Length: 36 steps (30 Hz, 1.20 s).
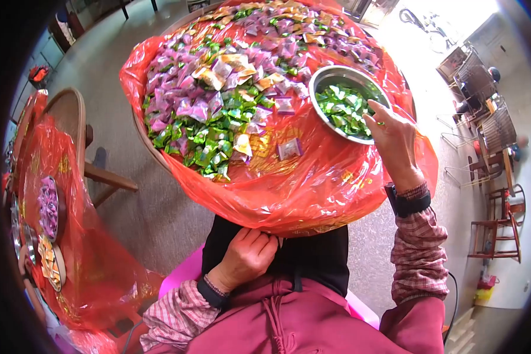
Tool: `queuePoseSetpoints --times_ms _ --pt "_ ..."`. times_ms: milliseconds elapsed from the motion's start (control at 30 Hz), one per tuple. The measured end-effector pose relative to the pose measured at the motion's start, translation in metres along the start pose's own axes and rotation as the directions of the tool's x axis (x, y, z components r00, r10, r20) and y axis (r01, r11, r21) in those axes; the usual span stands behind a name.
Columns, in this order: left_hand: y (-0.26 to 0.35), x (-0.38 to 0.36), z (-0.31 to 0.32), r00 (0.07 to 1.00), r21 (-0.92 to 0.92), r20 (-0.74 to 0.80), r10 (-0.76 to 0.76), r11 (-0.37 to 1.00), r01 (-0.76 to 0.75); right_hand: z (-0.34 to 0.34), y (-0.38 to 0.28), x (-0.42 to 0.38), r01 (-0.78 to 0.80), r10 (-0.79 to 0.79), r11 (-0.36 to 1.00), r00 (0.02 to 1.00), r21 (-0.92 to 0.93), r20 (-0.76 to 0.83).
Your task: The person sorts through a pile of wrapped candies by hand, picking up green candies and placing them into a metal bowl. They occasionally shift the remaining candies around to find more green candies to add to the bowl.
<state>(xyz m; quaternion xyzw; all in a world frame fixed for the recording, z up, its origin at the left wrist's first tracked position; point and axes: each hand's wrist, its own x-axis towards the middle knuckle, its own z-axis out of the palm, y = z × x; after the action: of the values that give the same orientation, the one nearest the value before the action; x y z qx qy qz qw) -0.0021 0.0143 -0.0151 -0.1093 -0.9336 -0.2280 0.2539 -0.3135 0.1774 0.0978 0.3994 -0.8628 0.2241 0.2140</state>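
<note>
My right hand [393,138] reaches over the near right rim of a steel bowl [314,106], thumb and fingers curved apart above the contents. Inside lie small green-wrapped sweets [342,105]. The bowl stands on red plastic sheeting [289,200] that covers a round tray. At the tray's near edge, over my lap, my left hand [251,253] is closed with bent fingers. A small pale bit shows beside its fingertips; I cannot tell what it holds. Piles of purple packets [177,79], green-wrapped sweets [209,141] and orange packets [236,61] cover the tray's left and far parts.
At the left, another red-sheeted surface [71,236] bears a dish of purple packets [48,206] and a dish of orange packets [52,259]. A wooden stool [103,177] stands beside it. Along the right wall are chairs [495,230] and racks. A loose packet [289,148] lies near the bowl.
</note>
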Motion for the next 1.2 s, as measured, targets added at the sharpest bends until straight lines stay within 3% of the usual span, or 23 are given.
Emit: queuePoseSetpoints --times_ms 67,267,367,500,600,767,900,1000,1200 --pt "0.003 0.001 -0.008 1.0 -0.003 -0.013 0.007 1.0 -0.007 -0.002 0.008 -0.009 -0.031 0.031 0.999 0.999 0.012 -0.017" --pt "0.016 -0.001 -0.041 1.0 0.103 0.007 -0.002 0.995 0.001 0.003 -0.016 -0.065 0.11 -0.087 0.982 0.985 0.155 -0.147" --pt "0.024 0.017 -0.057 1.0 0.071 -0.02 -0.003 0.997 0.005 0.006 -0.03 -0.083 0.091 -0.036 0.968 0.973 0.235 -0.228" --pt "0.025 0.075 -0.075 0.994 0.05 -0.104 0.018 0.999 -0.013 0.028 -0.026 -0.107 0.022 0.021 0.938 0.992 0.346 -0.121" --pt "0.019 0.134 -0.076 0.997 0.043 -0.054 0.046 0.998 -0.044 0.032 -0.028 -0.11 0.012 0.031 0.928 0.994 0.371 -0.109" --pt "-0.019 0.214 -0.026 0.987 0.152 0.082 0.141 0.976 -0.152 0.032 -0.031 -0.112 -0.029 0.063 0.933 0.995 0.358 -0.083" --pt "-0.058 0.246 0.014 0.967 0.263 0.241 0.084 0.953 -0.148 0.033 -0.031 -0.111 -0.036 0.074 0.936 0.993 0.35 -0.097" --pt "-0.076 0.26 0.032 0.949 0.248 0.303 0.082 0.955 -0.162 0.032 -0.031 -0.111 -0.033 0.072 0.94 0.992 0.34 -0.102" --pt "-0.098 0.29 0.038 0.947 0.176 0.321 0.008 0.982 -0.068 0.03 -0.031 -0.108 -0.037 0.068 0.94 0.995 0.338 -0.079"
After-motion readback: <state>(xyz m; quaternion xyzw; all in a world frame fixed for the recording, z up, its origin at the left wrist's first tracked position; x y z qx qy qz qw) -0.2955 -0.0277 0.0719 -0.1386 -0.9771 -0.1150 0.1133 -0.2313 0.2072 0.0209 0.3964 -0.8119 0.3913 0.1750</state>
